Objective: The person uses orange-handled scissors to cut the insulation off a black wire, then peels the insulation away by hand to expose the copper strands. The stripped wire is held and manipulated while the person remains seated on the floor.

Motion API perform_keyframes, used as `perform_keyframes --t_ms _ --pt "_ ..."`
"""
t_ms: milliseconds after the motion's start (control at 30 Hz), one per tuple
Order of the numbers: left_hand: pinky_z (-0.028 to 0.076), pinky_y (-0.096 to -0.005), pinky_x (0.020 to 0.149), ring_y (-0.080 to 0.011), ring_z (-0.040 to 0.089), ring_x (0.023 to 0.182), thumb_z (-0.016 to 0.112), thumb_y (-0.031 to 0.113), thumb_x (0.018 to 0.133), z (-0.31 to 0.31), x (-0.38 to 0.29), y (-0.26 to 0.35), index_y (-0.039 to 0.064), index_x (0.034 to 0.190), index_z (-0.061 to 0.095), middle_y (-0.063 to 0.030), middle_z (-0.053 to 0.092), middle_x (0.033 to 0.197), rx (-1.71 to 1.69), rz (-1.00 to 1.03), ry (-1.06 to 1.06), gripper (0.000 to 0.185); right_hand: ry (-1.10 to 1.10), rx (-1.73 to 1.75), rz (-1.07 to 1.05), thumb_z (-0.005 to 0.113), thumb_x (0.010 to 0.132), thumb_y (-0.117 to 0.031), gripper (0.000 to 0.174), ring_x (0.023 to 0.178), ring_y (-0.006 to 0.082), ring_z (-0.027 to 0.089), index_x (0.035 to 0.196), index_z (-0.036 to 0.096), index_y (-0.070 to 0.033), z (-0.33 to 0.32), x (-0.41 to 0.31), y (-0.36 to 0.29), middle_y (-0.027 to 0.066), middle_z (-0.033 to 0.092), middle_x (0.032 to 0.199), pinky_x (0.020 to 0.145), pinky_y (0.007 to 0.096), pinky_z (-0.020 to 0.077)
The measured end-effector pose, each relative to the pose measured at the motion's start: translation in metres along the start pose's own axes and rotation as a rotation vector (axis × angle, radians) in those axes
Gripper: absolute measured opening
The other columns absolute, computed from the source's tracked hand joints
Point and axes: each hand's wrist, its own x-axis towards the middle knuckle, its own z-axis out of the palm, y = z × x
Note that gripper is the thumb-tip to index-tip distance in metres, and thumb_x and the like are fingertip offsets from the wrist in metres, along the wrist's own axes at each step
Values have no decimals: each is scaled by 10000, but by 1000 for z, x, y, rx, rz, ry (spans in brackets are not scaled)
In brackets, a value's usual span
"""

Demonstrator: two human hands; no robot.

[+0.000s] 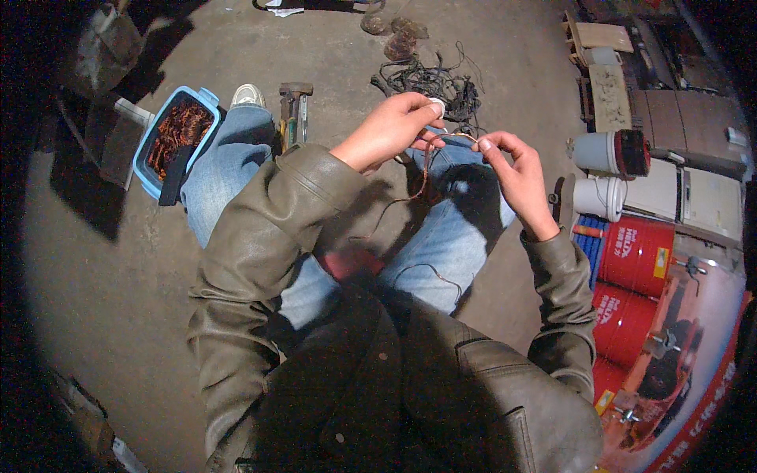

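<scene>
My left hand (pixel 397 127) is in front of my knees, its thumb and index finger closed on a small white round object (pixel 437 108) that the fingers partly hide. A thin copper-coloured wire (pixel 425 171) passes by its lower fingers and hangs in a curve between my legs. My right hand (pixel 513 168) pinches the same wire between thumb and fingertips, to the right of the left hand. Another short piece of thin wire (pixel 437 272) lies on my right thigh. Just beyond my hands, a tangled heap of dark cables (pixel 440 83) rests on the floor.
A blue-rimmed bin (pixel 148 155) holding copper wire stands beside my left leg. On the floor lie a hammer (pixel 294 94) and other hand tools (pixel 290 129). Several stone-like lumps (pixel 400 46) sit past the cables. To the right are buckets (pixel 597 196) and red Shell Helix drums (pixel 636 254).
</scene>
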Motion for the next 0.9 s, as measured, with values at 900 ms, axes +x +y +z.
perform_keyframes --t_ms 900 --pt "549 -255 690 -148 682 772 635 24 863 1 -2 -6 -49 1005 650 -113 707 890 54 77 -97 160 340 -626 -501 634 851 -201 234 954 229 565 1047 662 -77 3 -1 -20 33 650 983 952 377 351"
